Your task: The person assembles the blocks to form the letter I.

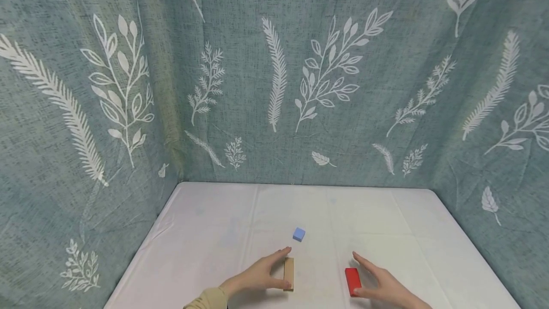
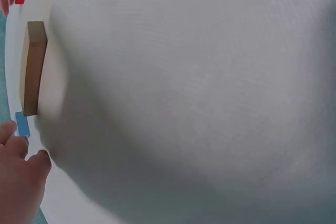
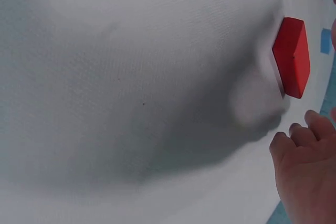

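Observation:
A plain wooden block (image 1: 289, 274) lies lengthwise away from me on the white tabletop. My left hand (image 1: 259, 274) is beside its left side, with the thumb over the block's near end and the fingers stretched out by its far end. To the right lies a red block (image 1: 352, 282). My right hand (image 1: 382, 286) spreads around it from the right, the thumb right at its near end and the fingers beyond its far end. In the right wrist view, the fingers (image 3: 302, 135) stand apart from the red block. A small blue block (image 1: 299, 234) sits farther back, beyond the wooden one.
A white cloth with fold creases covers the table (image 1: 206, 223). Blue-green curtains (image 1: 244, 108) with white leaf prints hang along its back, left and right sides.

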The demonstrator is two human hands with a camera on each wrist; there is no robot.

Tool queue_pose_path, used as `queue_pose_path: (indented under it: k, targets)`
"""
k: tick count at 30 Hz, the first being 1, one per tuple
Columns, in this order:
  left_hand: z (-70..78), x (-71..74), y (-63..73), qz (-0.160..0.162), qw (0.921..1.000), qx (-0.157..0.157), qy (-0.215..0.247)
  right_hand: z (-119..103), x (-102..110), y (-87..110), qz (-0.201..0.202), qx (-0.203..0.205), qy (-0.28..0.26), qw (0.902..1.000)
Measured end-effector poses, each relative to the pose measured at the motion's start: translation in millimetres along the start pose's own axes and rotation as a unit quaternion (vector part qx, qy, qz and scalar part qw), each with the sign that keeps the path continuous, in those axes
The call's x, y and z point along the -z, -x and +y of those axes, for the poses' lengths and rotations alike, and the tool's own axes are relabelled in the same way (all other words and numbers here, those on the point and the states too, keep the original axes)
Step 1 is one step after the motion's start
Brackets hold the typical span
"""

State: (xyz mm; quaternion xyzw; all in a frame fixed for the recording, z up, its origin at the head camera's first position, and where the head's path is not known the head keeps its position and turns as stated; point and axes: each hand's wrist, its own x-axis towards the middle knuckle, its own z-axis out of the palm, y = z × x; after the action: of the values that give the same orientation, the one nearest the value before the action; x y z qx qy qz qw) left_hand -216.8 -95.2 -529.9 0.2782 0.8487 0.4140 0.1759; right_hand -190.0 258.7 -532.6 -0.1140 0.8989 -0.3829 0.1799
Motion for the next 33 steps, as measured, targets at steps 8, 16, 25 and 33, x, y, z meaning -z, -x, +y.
queue_pose_path:
  k: [8, 16, 25, 33]
  targets:
    - [-3.2, -4.3, 1.3, 0.005, 0.9999, -0.007, -0.014, 3, -5, -1.3, -0.010, -0.037, -0.021, 0.9991]
    - [-5.3, -6.8, 1.5, 0.014, 0.9996, -0.005, -0.023, 6, -6, -0.7, -0.011, -0.026, -0.015, 0.9995]
    - [-8.6, -8.2, -0.5, 0.034, 0.9975, 0.010, -0.060, 15, -6, 0.1, -0.002, 0.006, 0.026, 0.9996]
    - [-12.2, -10.1, -1.9, 0.042, 0.9959, -0.002, -0.080, 20, -8, 0.9, 0.002, 0.001, 0.020, 0.9998]
